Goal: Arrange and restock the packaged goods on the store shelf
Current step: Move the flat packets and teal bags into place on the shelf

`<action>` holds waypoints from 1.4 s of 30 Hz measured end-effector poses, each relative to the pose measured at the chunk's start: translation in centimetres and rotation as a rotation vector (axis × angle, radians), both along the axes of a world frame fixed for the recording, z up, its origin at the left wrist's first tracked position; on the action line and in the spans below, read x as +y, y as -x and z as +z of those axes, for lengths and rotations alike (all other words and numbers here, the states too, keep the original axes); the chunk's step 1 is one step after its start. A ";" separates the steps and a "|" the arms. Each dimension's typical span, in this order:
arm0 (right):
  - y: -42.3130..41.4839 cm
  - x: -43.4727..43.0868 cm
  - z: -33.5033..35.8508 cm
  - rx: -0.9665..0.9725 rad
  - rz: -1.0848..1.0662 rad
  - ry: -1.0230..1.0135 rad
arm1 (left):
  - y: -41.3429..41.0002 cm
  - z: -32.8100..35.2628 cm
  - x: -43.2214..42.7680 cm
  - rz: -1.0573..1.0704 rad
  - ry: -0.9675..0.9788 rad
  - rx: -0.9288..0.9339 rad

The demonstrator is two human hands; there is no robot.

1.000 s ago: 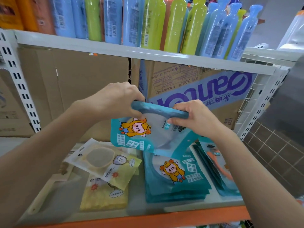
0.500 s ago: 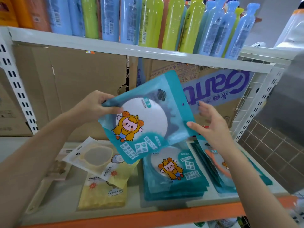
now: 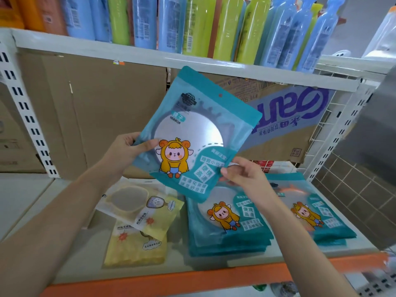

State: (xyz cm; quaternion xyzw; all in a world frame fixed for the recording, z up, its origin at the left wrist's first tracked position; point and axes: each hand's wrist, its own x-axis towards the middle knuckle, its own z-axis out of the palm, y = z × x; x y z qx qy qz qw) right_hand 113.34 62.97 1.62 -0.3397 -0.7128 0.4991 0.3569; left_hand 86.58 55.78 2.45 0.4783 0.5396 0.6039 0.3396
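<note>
A flat teal plastic pouch with a round mirror and a cartoon child in a yellow ram hood (image 3: 194, 144) is held up in the air above the white metal shelf with an orange front lip (image 3: 137, 273), tilted so its printed face looks at the person, likely so the front and its hang-hole end can be checked before it goes down. The left hand (image 3: 126, 151) pinches the pouch's left edge, thumb on the front, while the right hand (image 3: 242, 176) closes its grip on the lower right corner; two grips keep the floppy pouch flat. Below lie a stack of matching teal pouches (image 3: 227, 224) and a second teal stack (image 3: 310, 213) to its right, face up, which suggests where this one belongs. Yellow mirror packets (image 3: 137, 213) lie left, overlapping crookedly, not yet tidied.
</note>
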 end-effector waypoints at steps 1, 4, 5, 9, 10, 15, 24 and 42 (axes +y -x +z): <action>0.3 0.0 -0.1 0.029 -0.011 0.009 | -0.5 -0.4 0.1 0.001 0.009 -0.033; 0.9 0.2 -0.3 0.106 -0.115 0.011 | -2.1 -1.6 0.1 0.019 0.049 -0.111; 0.9 0.4 -0.3 0.115 -0.144 0.006 | -2.4 -2.0 0.1 0.026 0.065 -0.119; 0.2 0.9 -1.0 0.121 -0.224 0.016 | -3.4 -3.2 -0.1 -0.012 0.072 -0.157; 0.0 1.1 -1.2 0.116 -0.239 0.022 | -3.6 -3.5 -0.1 -0.019 0.070 -0.169; -1.0 1.4 -1.8 0.082 -0.279 0.076 | -4.5 -4.7 0.3 -0.036 0.121 -0.172; -3.6 1.2 -3.9 0.078 -0.328 0.143 | -6.9 -6.8 1.1 -0.047 0.317 -0.129; -17.3 13.0 -6.3 0.027 -0.240 0.197 | -22.3 -6.9 8.4 0.094 0.399 -0.035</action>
